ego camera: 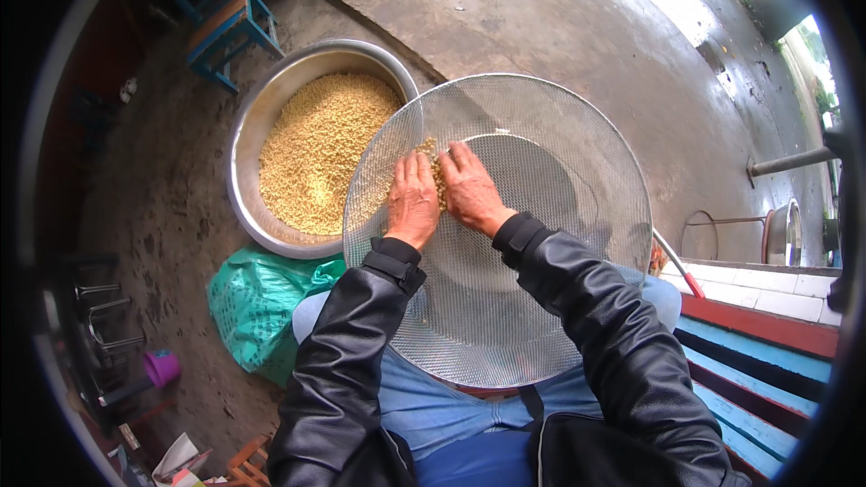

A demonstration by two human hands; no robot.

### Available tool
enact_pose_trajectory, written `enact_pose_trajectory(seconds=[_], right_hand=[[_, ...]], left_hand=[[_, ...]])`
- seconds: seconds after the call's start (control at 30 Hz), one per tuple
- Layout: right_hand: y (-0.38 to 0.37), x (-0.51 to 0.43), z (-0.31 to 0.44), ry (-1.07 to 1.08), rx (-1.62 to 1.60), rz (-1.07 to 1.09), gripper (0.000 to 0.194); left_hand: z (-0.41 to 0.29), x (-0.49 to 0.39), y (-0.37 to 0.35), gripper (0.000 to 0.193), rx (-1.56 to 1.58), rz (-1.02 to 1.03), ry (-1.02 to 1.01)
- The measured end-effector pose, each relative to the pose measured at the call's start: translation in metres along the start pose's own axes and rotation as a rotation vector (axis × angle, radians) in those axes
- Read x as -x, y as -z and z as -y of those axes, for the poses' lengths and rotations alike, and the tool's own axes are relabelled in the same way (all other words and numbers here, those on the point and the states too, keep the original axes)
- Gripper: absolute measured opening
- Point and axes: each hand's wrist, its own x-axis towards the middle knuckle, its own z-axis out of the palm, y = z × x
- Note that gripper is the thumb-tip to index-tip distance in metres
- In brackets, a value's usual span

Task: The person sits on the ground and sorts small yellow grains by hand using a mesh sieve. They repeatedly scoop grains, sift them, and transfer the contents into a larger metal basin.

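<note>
A large round wire-mesh sieve (pixel 514 325) rests over the lap, its left edge overlapping a metal basin (pixel 243 196). Yellow beans or grains (pixel 325 142) fill much of the basin. Inside the sieve lie my left hand (pixel 412 199) and, close beside it, my right hand (pixel 471 189), both with backs up and fingers extended. A small heap of the same beans (pixel 440 182) shows between the hands and past the left fingertips. The palms and whatever lies under them are hidden. Another round shape shows through the mesh beneath the right hand.
A green woven plastic sack (pixel 257 311) slumps on the floor below the basin. At upper left stands a blue wooden chair (pixel 233 30). A blue slatted bench (pixel 751 379) is at the right, by white tiles (pixel 751 281). A purple container (pixel 161 368) is at lower left.
</note>
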Motion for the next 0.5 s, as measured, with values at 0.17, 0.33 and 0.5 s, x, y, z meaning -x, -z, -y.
enact_pose_trajectory(seconds=[0.17, 0.33, 0.5], right_hand=[[0.0, -0.01, 0.004, 0.055, -0.315, -0.064, 0.048], [-0.012, -0.026, 0.006, 0.065, -0.052, -0.127, 0.045], [-0.017, -0.019, 0.016, 0.292, -0.133, -0.107, 0.038]], left_hand=[[0.004, -0.002, 0.002, 0.042, 0.291, -0.026, 0.055], [0.005, 0.012, 0.014, 0.044, 0.204, -0.042, 0.182], [0.003, 0.019, 0.019, 0.054, 0.162, 0.053, 0.254]])
